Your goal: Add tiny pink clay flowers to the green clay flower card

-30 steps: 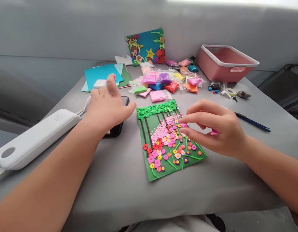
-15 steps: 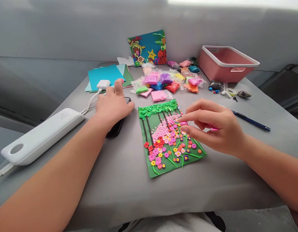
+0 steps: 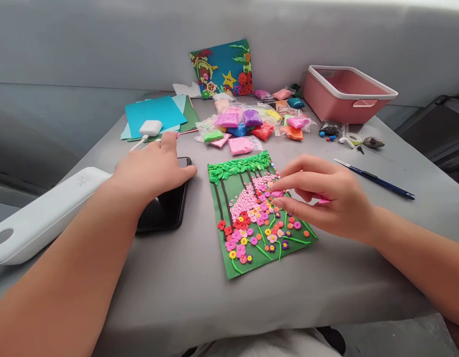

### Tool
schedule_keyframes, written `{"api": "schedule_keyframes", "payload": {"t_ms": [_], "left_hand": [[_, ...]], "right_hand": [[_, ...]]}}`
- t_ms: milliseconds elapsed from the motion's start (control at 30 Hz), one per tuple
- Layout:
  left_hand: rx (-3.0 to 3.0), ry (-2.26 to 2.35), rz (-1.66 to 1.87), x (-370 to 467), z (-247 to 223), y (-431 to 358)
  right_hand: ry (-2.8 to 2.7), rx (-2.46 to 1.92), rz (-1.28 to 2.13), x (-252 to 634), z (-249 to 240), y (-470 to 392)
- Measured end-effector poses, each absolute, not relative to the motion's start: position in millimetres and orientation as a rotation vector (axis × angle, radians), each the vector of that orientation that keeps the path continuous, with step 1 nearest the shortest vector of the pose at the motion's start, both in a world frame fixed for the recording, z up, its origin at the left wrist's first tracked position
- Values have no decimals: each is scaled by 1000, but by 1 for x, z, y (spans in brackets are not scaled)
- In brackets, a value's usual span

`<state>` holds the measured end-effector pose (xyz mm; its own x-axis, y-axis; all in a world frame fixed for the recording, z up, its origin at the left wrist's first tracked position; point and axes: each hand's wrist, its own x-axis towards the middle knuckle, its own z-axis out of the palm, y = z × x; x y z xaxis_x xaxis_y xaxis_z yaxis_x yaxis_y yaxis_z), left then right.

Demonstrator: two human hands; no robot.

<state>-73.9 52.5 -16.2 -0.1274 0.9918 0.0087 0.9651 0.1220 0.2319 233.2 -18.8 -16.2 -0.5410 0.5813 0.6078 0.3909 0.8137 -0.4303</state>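
Observation:
My right hand hovers at the right edge of a green clay picture covered with flowers, dark stems and a leafy green top. Between thumb and index finger it pinches a small piece of pink clay; more pink shows under the curled fingers. Over a black phone lies my left hand, thumb out and fingers stretched forward. A bit of pink shows at its index fingertip, too small to name. Beyond those fingers is a white earbud case on a cable.
Blue and green paper sheets lie behind the left hand. Several bags of coloured clay are heaped mid-table. A sea-themed clay picture leans at the back. A pink bin, a craft knife and a white power bank surround them.
My left hand has drawn back and left, and the phone has shifted nearer, showing more of its screen. My right hand keeps its pinch on the pink clay. The view has shifted slightly.

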Motion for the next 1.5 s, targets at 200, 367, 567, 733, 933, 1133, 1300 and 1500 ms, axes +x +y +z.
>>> {"api": "schedule_keyframes", "payload": {"t_ms": [200,367,567,733,933,1133,1300,1500], "left_hand": [[2030,2219,340,-71,-20,53],[2103,2175,250,-73,-24,55],[2133,2196,177,-67,-18,55],[2263,1875,853,-33,-6,30],[1336,860,740,10,-8,-13],[1079,824,697,14,-14,-16],[1026,826,709,13,-13,-13],[1022,857,721,15,-13,-14]], "right_hand": [[-2213,-715,318,233,-18,-19],[-2215,-714,313,233,-18,-18],[-2202,-697,311,232,-18,-18],[-2223,-669,279,232,-19,-17],[-2232,-633,179,232,-22,-19],[-2230,-638,78,232,-23,-22],[-2226,-633,139,234,-19,-22],[-2224,-623,138,232,-17,-22]]}}
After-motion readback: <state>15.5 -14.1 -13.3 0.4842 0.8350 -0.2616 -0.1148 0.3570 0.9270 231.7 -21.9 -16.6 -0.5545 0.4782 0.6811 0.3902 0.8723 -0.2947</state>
